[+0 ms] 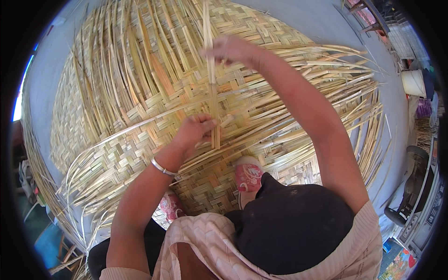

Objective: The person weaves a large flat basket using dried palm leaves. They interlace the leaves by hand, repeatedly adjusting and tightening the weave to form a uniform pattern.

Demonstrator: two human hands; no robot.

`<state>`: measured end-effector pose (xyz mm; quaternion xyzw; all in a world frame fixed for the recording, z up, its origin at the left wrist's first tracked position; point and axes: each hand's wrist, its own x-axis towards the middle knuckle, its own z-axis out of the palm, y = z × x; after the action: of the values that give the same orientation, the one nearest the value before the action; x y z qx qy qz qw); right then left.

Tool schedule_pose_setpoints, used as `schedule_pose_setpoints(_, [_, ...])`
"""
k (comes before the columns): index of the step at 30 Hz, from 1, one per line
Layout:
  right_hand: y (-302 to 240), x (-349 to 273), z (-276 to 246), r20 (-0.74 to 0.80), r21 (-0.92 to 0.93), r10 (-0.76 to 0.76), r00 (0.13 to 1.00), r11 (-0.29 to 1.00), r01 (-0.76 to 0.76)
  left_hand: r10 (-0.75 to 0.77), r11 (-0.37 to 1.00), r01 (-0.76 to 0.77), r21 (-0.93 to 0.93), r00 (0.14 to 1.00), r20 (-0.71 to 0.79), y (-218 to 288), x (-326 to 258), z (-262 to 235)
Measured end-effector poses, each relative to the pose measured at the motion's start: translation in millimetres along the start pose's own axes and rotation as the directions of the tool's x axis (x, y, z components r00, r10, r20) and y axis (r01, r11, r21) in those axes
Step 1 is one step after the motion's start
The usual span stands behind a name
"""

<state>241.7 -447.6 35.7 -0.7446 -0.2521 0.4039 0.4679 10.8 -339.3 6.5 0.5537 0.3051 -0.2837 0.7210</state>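
Note:
A pale split reed strip (213,95) stands nearly upright in the picture over the woven reed mat (172,105). Near its lower end, my left hand (195,133) is closed with thumb and finger pinching it. Higher up, my right hand (229,50) is slightly blurred, its fingers closed around the same strip. A silver bangle (163,168) circles my left wrist. Beneath my hands, long loose reed strips (284,109) fan out to the right, and more unwoven strips (119,60) run toward the far left.
My feet, in pink patterned slippers (248,173), rest on the mat. Grey floor (322,21) surrounds it. At the right stand a white bucket (413,83) and a wheeled vehicle (413,186). A wooden stool (368,14) is at the far right; a blue object (49,247) lies lower left.

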Motion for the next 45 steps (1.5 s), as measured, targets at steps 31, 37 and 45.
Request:
schedule_pose_setpoints(31, [64,62,31,-0.010,-0.243,-0.061,0.998,0.968,0.056,0.436,0.834,-0.272,0.480,0.857,-0.273,33,70,-54])
schedule_pose_setpoints(37, [70,70,37,0.019,-0.280,-0.121,0.993,0.952,0.121,0.514,0.642,-0.191,0.743,0.826,-0.231,35,81,-51])
schedule_pose_setpoints(45, [81,73,39,0.005,-0.143,-0.088,0.996,0.986,0.088,0.485,0.576,-0.138,0.806,0.851,-0.201,32,84,-51])
